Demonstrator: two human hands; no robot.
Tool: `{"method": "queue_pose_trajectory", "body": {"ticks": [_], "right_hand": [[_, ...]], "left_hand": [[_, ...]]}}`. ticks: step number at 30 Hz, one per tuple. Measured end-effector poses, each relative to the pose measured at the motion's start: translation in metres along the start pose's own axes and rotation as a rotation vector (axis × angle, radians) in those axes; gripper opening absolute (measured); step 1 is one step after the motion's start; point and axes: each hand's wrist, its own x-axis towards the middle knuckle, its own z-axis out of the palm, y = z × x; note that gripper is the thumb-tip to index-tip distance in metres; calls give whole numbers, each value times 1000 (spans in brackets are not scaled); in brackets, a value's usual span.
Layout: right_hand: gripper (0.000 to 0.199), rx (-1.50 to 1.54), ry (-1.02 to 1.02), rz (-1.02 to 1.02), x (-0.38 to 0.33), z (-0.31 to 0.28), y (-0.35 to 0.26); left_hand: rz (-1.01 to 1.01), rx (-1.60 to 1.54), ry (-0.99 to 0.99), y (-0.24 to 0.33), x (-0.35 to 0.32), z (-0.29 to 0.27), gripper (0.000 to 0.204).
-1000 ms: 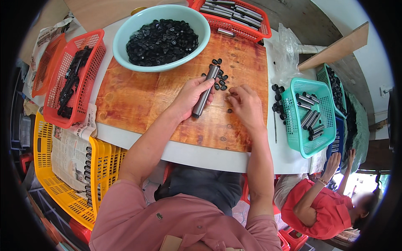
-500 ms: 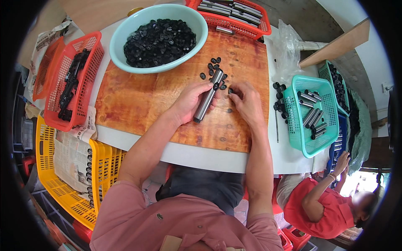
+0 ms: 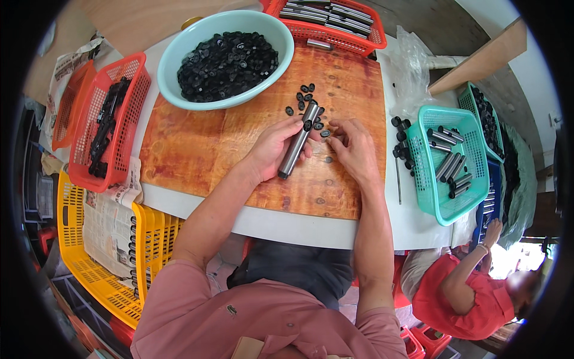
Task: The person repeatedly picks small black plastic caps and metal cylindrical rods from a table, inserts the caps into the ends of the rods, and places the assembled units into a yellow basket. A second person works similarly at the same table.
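Note:
My left hand (image 3: 280, 146) is wrapped round a shiny metal tube (image 3: 293, 153) with black ends, held slanting over the wooden board. A black oval piece (image 3: 308, 125) sits on the tube near its upper end, by my thumb. My right hand (image 3: 354, 148) is just to the right, its fingers curled and its thumb and forefinger tips at a small black oval cap (image 3: 325, 133). The fingertips appear to pinch the cap's edge. Several more black oval caps (image 3: 301, 96) lie loose beyond the tube.
A pale blue basin (image 3: 167, 78) of black caps stands on the wooden board (image 3: 197, 155). Red baskets (image 3: 140, 90) are at left and back. A turquoise basket (image 3: 445, 212) at right holds metal tubes. A yellow crate (image 3: 89, 281) stands lower left; a person in red (image 3: 445, 293) works at right.
The small cap at my right fingertips has shifted slightly left and nearer. My left hand still holds the tube. The co-worker's hands have moved a little; the whole view has shifted slightly.

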Motion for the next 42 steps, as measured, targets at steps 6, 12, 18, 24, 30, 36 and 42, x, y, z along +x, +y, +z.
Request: {"method": "queue_pose_trajectory", "body": {"ticks": [6,12,18,24,30,36,42], "right_hand": [[24,-135,72,28,-1,9,-10],[23,-179,123,-53,-2,20,1],[21,132,95,54,-8,8,-20],[29,97,196,-272,-13,15,-39],[30,-67,265,-382,-13,15,-39],[26,-105,325,-417,-16,19,-36],[26,-116,370,-418,-20,24,-43]], "left_hand": [[55,9,39,0,1,-1,29],[52,14,31,2,-1,4,29],[30,25,33,0,0,3,32],[56,61,39,-3,0,6,31],[60,99,63,-3,-2,15,33],[92,138,79,-7,-2,15,31],[125,316,116,-6,-3,17,30]]}}
